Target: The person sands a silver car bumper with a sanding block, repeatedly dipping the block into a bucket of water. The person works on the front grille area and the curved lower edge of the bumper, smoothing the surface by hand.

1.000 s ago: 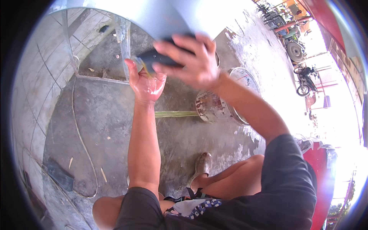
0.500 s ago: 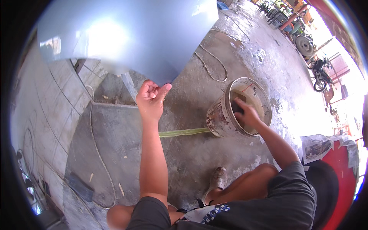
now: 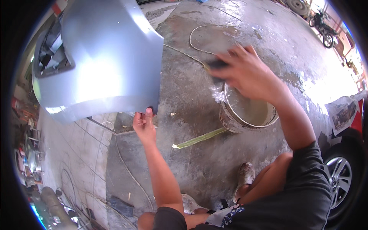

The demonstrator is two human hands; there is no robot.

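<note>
A silver car body panel [image 3: 111, 57] with a cutout at its left end fills the upper left. My left hand [image 3: 145, 126] pinches its lower right corner, thumb in front. Blurred by motion, my right hand [image 3: 239, 71] is closed on a dark sponge or block [image 3: 217, 65] just above a paint-spattered bucket [image 3: 227, 120] of cloudy water, and water sprays below it. A greenish strip [image 3: 201, 138] lies on the floor beside the bucket.
A red car's wheel [image 3: 339, 180] and paper [image 3: 341, 117] are at the right. A motorcycle [image 3: 324, 28] stands at the back right. A long cord [image 3: 203, 27] winds over wet concrete; tiles [image 3: 73, 153] and cluttered gear [image 3: 57, 211] are at the left.
My right hand took the dark block from the panel down into the bucket, then lifted it out. The view has shifted, showing more of the panel, whose corner my left hand now grips.
</note>
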